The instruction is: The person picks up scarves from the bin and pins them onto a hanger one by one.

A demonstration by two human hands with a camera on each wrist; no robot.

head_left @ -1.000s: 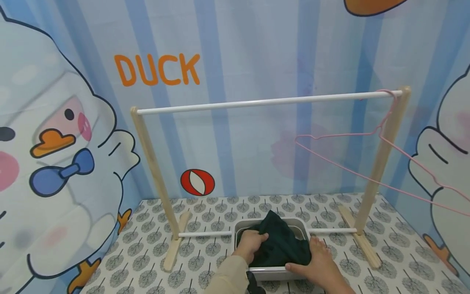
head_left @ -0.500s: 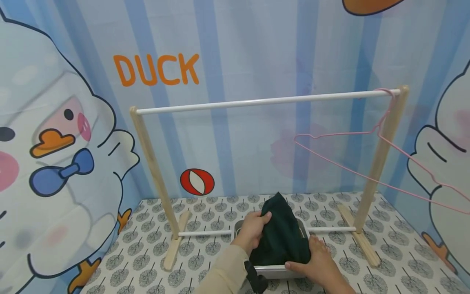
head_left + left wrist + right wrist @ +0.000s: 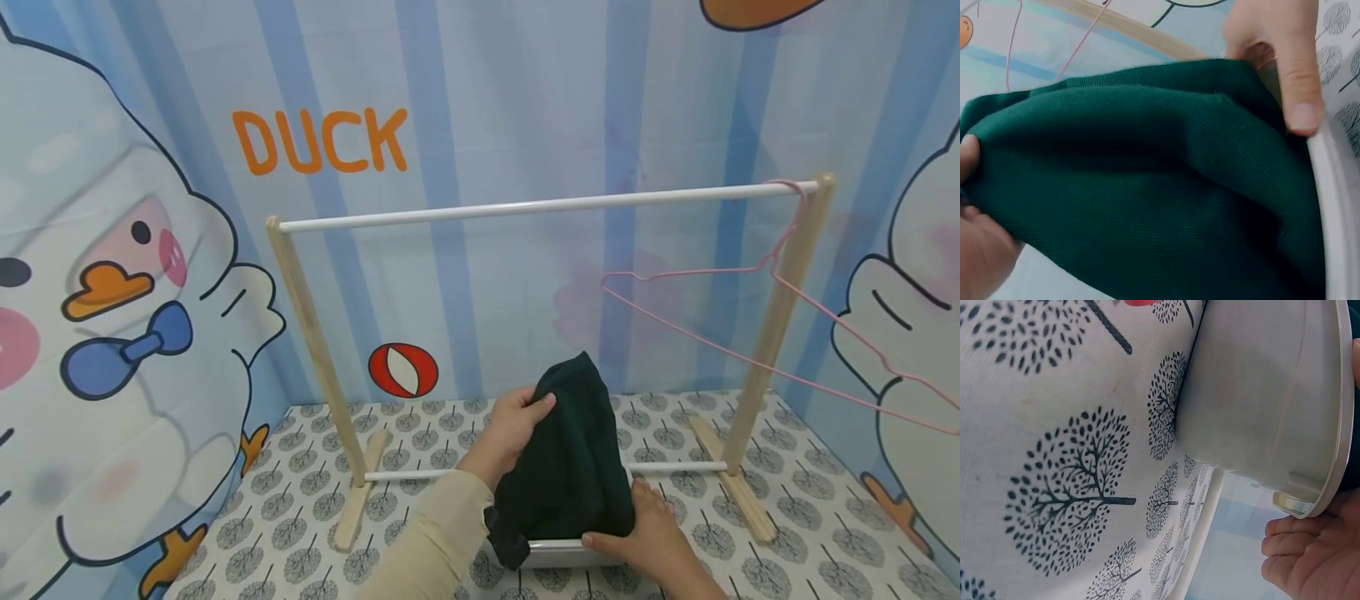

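My left hand (image 3: 510, 429) pinches the upper left edge of a dark green cloth (image 3: 573, 458) between thumb and fingers. The cloth stands up as a folded peak; its lower part is still inside a pale plastic bin (image 3: 562, 553). Fine ribbing shows on the fabric (image 3: 1141, 200) in the left wrist view. At the bin's front right corner my right hand (image 3: 652, 533) grips the rim, thumb over the front edge and fingers along the right side. The right wrist view shows the bin's outer wall (image 3: 1254, 394) and the fingers (image 3: 1285, 544) by a corner handle.
Behind the bin stands a wooden rack with a white top rail (image 3: 525, 208) and a lower rail (image 3: 675, 467). A pink wire hanger (image 3: 697, 333) hangs at its right end. The tablecloth (image 3: 420, 533) has a tree print; a duck-print curtain (image 3: 495, 292) closes the back.
My left hand has risen, pulling the green cloth up and out of the bin into a taller peak. The right hand stays at the bin's corner.
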